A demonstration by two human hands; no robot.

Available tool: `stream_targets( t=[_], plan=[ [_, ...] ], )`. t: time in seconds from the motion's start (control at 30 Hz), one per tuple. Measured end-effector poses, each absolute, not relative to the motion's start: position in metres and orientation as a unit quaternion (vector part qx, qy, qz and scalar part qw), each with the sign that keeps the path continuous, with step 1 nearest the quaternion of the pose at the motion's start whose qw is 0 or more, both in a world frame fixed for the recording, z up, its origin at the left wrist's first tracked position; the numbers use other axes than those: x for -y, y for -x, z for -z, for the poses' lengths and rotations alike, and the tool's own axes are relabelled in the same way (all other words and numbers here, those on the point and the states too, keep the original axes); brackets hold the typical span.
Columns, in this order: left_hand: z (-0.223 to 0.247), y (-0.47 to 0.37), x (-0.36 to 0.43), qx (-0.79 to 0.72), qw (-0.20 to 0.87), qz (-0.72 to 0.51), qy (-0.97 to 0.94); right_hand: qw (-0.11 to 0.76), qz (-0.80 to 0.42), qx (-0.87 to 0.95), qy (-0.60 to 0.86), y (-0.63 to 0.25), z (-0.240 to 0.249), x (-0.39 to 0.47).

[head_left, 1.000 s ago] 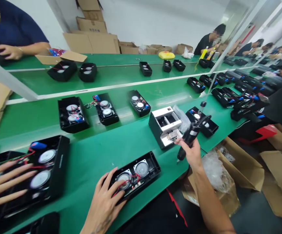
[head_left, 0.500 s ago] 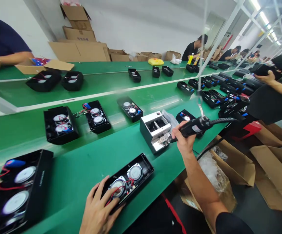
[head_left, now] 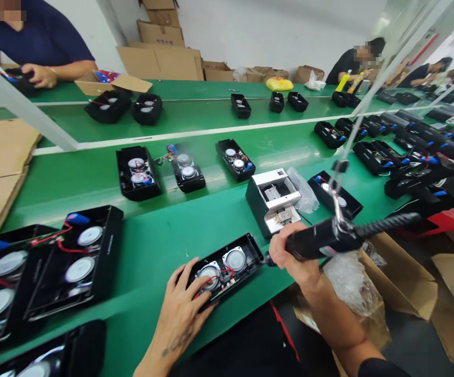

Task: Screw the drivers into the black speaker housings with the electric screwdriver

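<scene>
My left hand (head_left: 183, 298) grips the near left end of a black speaker housing (head_left: 246, 280), thumb on its near side and fingers over the rim. Two round speakers and red wires lie inside this housing, which rests on the green bench. In my right hand (head_left: 295, 251) is a black electric screwdriver (head_left: 323, 240), fingers wrapped round its body. The tool lies nearly level, its tip beside the housing's right end; whether they touch I cannot tell. Behind the housing stands a black-and-white screw feeder (head_left: 274, 199).
More open speaker housings (head_left: 138, 173) stand on the green belt and at the left. A clear plastic bag (head_left: 303, 191) lies beside the feeder. Cardboard boxes (head_left: 399, 277) are at the lower right. Across the line, a person in dark blue (head_left: 54, 36) handles a black part.
My right hand has brought the screwdriver from the feeder toward the housing's right end. My left hand still holds the housing. The view has shifted left.
</scene>
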State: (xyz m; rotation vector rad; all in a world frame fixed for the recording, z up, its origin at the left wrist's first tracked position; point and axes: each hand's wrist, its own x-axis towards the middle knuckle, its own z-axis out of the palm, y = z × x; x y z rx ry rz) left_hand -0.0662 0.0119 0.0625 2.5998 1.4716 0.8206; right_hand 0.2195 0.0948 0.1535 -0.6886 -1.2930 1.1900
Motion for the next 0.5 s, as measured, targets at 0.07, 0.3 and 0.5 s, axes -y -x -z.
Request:
stream_targets(
  t=[0.07, 0.3, 0.5],
  plan=[
    [-0.064, 0.066, -0.011, -0.476, 0.025, -0.262, -0.839, 0.572, -0.528, 0.567, 0.270, -0.206, -0.153, -0.086],
    [-0.064, 0.066, -0.011, -0.474, 0.029, -0.260, -0.841, 0.533, -0.554, 0.582, 0.264, -0.175, -0.146, -0.080],
    [-0.061, 0.066, -0.011, -0.477, 0.027, -0.266, -0.837, 0.649, -0.416, 0.552, 0.317, -0.198, -0.174, -0.102]
  ],
)
